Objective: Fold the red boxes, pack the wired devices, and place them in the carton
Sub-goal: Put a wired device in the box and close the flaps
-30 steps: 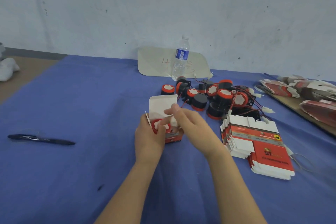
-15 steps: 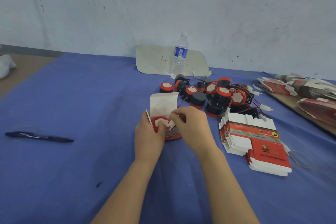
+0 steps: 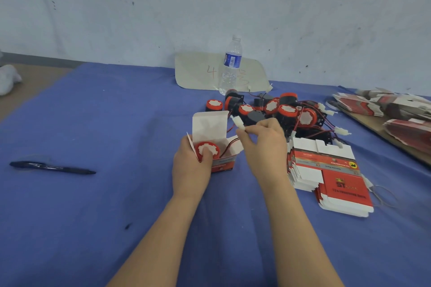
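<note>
Your red box (image 3: 222, 165) sits open on the blue cloth (image 3: 116, 123) mid-table, lid flap up, with one wired device (image 3: 210, 145) tucked inside. Your left hand (image 3: 192, 168) is wrapped round the box, thumb pressing on the device. Your right hand (image 3: 263, 144) pinches the white connector (image 3: 238, 123) just above the box. The pile of loose devices (image 3: 286, 109) is right behind, the flat box stack (image 3: 326, 170) is to your right, and the pen (image 3: 51, 166) is way off left.

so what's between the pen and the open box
Only bare blue cloth between the pen and the open box that the left hand holds, per the head view.
</note>
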Demonstrator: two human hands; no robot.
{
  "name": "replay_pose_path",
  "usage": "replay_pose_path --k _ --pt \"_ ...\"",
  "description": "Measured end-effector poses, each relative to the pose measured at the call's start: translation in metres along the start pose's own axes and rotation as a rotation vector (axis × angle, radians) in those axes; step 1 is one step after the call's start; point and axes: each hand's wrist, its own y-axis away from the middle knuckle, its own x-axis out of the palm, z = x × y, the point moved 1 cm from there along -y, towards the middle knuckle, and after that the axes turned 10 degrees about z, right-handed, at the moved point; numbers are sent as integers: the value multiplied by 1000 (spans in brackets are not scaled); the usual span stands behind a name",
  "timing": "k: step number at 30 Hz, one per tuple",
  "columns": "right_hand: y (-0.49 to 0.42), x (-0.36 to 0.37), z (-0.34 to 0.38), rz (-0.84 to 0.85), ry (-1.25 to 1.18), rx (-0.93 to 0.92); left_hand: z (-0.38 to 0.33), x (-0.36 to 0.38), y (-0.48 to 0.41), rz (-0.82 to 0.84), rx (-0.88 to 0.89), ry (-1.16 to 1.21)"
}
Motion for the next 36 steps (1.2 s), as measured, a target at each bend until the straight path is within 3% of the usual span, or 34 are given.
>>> replay_pose_path --k 3,7,11,13,17,23,33,36 --pt "2 4 4 50 -261 12 -1 0 1 3 4 -4" --pt "0 15 5 100 -744 238 -1 1 3 -6 11 -13" --pt "-5 23 -4 47 -876 332 -1 1 2 -8 7 -40" --pt "-5 27 -6 6 -791 322 -1 2 2 -13 14 -42" --pt "-3 32 -7 -82 -297 208 0 2 3 -12 17 -54" --pt "-4 43 -10 -62 287 79 -1 3 4 -19 28 -86" --pt "1 33 -2 233 468 -29 -2 2 5 -26 31 -54" --pt "2 29 -2 197 383 -33 -3 1 6 -40 57 -50"
